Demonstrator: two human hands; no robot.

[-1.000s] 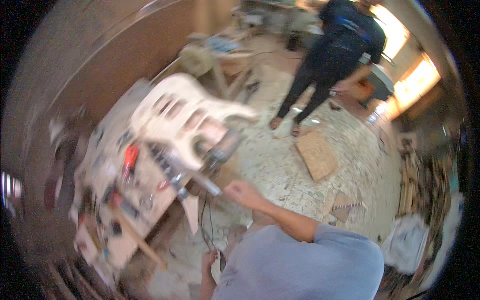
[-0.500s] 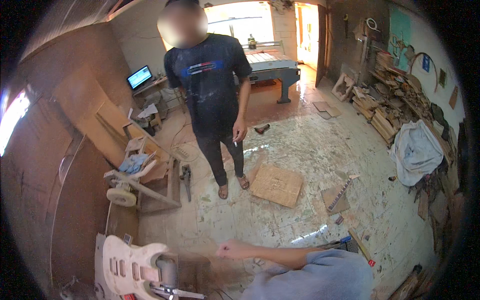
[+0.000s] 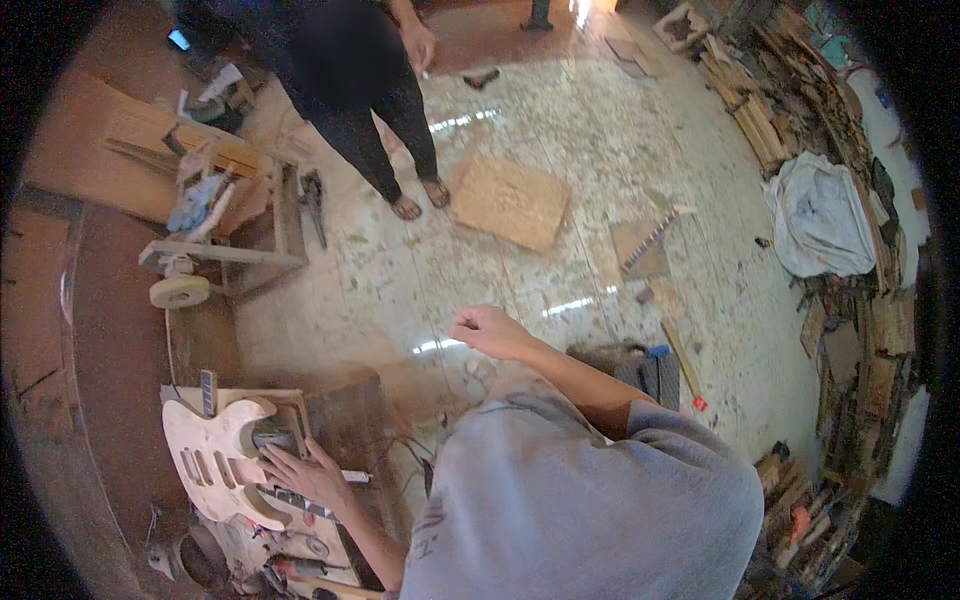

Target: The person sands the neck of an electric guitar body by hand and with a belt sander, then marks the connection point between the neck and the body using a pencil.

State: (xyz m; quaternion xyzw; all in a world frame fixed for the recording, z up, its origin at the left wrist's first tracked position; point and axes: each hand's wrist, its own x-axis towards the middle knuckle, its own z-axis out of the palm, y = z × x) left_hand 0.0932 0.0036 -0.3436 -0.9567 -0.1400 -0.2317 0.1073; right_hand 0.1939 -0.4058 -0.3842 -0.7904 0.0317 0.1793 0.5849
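My left hand is at the pale guitar body on the cluttered workbench, its fingers spread over the cutaway beside a dark grey cylindrical tool. Whether the fingertips rest on the guitar or the tool is hard to tell. A silver metal bar lies just right of that hand. My right hand is raised above the floor, fingers curled closed, with nothing visible in it.
A person in dark clothes stands ahead beside a square board. A wheeled wooden frame is at left. A fretted neck lies on the floor. Wood scraps and a white sack line the right.
My left hand, low beside me one second ago, is now up at the guitar. My right hand, earlier near the metal bar, is away from it. The view has swung and tilted.
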